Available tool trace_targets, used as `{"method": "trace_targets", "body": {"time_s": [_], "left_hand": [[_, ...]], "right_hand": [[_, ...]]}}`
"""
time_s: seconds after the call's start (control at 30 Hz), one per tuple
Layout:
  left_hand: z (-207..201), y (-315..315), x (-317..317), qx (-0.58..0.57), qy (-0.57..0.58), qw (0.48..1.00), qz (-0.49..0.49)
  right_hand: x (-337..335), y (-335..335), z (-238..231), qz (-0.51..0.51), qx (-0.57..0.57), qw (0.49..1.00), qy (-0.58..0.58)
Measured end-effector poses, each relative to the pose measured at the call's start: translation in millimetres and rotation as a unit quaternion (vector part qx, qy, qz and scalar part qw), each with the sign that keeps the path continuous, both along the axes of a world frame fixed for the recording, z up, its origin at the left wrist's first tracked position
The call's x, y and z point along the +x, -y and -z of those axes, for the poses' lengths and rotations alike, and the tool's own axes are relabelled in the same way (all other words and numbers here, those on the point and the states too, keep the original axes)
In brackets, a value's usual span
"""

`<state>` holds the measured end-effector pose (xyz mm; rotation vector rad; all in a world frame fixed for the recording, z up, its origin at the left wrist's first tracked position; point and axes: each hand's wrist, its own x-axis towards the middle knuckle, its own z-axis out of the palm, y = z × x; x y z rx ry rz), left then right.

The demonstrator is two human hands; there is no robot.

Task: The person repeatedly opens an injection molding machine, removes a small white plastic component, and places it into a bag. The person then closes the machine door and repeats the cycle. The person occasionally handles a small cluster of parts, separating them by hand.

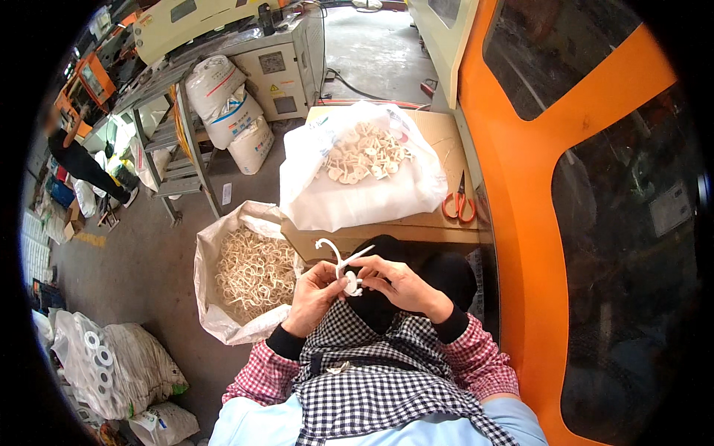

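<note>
My left hand (314,294) pinches a white moulded plastic piece (351,282) above my lap. The piece has a round disc, a curved hook-like arm rising at its upper left and a thin straight stem pointing up to the right. From the other side, my right hand (401,284) has its thumb and fingers closed on the same piece, close to the disc. Just beyond my hands, a white sack (335,212) on a cardboard-topped table (454,149) carries a heap of small white disc-shaped parts (364,156).
Red-handled scissors (460,207) lie at the table's right. An open sack (204,286) of curly white plastic scraps (253,271) stands left of my knees. An orange machine (532,223) rises close on my right. Full sacks (227,111) stand by a metal step frame (178,167); a person (85,163) stands far left.
</note>
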<state>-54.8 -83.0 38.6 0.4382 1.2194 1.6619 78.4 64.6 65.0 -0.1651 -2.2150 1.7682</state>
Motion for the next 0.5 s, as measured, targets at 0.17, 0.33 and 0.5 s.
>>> {"method": "trace_targets", "body": {"time_s": [0.17, 0.33, 0.5], "left_hand": [[-6.4, -0.3, -3.1, -0.014, 0.015, 0.996, 0.085], [-2.1, 1.2, -2.0, -0.002, -0.31, 0.951, -0.019], [7.1, -6.0, 7.0, 0.037, -0.217, 0.974, -0.053]], "right_hand": [[-2.3, -2.7, 4.3, -0.02, 0.179, 0.979, -0.096], [-2.8, 6.9, 6.1, 0.053, 0.133, 0.988, -0.05], [-0.7, 13.5, 24.8, 0.019, -0.367, 0.927, 0.079]]}}
